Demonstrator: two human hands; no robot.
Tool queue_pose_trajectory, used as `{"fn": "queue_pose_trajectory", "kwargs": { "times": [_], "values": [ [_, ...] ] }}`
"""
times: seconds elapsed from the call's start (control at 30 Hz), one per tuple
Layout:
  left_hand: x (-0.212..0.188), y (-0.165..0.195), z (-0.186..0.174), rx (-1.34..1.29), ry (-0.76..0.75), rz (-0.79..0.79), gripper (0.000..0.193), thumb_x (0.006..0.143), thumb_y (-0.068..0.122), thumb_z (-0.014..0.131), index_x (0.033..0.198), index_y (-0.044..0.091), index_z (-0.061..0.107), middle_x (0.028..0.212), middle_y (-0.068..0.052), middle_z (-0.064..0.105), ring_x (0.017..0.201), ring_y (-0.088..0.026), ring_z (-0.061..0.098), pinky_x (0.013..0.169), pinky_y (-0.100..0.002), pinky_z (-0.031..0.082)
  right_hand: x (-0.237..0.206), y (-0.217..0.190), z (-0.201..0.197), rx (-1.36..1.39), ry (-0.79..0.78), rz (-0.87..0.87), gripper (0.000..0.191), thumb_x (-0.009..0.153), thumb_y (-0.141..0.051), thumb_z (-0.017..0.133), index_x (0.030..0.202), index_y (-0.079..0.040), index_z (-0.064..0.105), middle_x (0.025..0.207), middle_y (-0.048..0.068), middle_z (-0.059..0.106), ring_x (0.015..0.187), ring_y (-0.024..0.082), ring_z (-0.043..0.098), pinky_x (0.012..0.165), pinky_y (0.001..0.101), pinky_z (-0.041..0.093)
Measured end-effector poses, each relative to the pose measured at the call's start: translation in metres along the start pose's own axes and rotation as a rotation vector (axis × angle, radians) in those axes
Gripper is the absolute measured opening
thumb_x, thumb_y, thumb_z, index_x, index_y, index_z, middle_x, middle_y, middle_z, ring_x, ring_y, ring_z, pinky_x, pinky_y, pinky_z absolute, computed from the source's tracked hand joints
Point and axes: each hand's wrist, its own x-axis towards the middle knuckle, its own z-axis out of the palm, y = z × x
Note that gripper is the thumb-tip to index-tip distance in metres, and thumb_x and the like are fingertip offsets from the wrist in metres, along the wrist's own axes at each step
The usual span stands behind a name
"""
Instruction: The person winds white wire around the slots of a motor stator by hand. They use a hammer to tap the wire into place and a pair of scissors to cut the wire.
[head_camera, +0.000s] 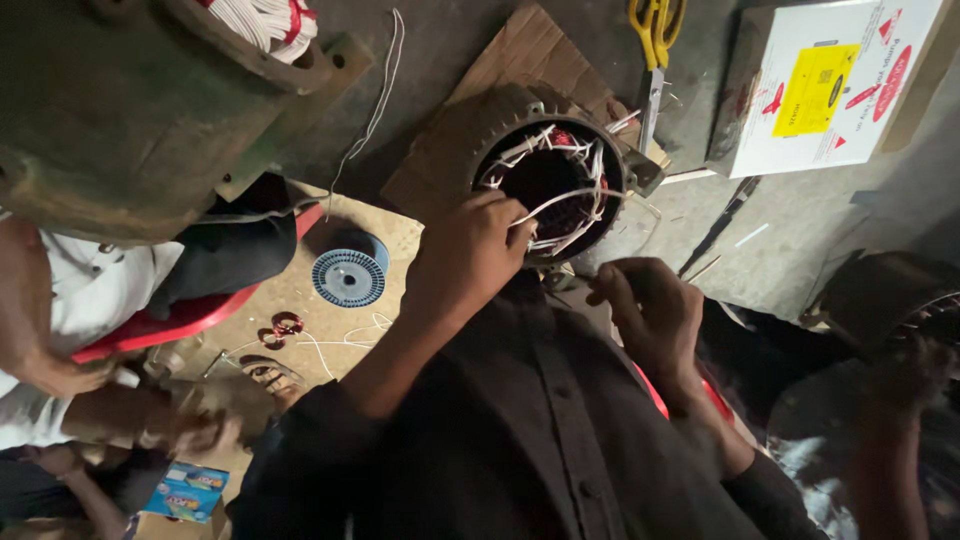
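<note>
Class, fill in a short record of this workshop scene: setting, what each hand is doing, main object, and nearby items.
Setting: workshop floor, seen from above
Main object: motor stator with white sleeved leads
Left hand: pinching a white lead at the stator's rim
Right hand: beside the stator, fingers curled; what it holds is unclear
Nearby: blue wire spool, yellow-handled scissors, white box

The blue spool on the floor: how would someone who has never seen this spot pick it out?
Start at the round motor stator with white leads that the left hand touches. Look left, across the brown board. The blue spool lies there on its side, its ribbed round flange facing up; nothing else nearby is blue and circular.
</note>
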Motion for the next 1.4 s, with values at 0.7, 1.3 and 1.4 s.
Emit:
{"fn": "queue_pose_trajectory", "kwargs": {
  "times": [0.7,1.3,1.4],
  "values": [
    [-0.002,-0.010,0.006,-0.091,0.027,-0.047,0.019,0.091,0.021,0.075,0.086,0.002,0.071,0.084,-0.012,0.071,0.079,-0.030,0.072,0.071,-0.042,0.055,0.028,0.007,0.009,-0.213,-0.100,-0.337,0.014,0.089,-0.007,0.076,0.103,-0.004,0.076,0.091,0.010,0.077,0.073,0.015,0.074,0.063,0.0288,0.057],
    [0.001,-0.013,0.004,-0.122,0.037,-0.130,0.019,0.091,0.021,0.074,0.086,0.002,0.071,0.085,-0.012,0.071,0.079,-0.030,0.072,0.070,-0.041,0.055,0.030,0.003,0.031,-0.377,-0.099,-0.342,0.014,0.089,-0.011,0.075,0.103,-0.007,0.075,0.095,0.011,0.076,0.075,0.023,0.075,0.067,0.0336,0.059],
    [0.002,-0.013,0.004,-0.121,0.056,-0.127,0.019,0.090,0.021,0.075,0.086,0.003,0.072,0.085,-0.012,0.072,0.080,-0.031,0.071,0.071,-0.042,0.055,0.031,0.005,0.032,-0.363,-0.095,-0.324,0.013,0.088,-0.008,0.076,0.101,-0.006,0.075,0.095,0.011,0.076,0.071,0.022,0.074,0.064,0.0327,0.058]
  ]
}}
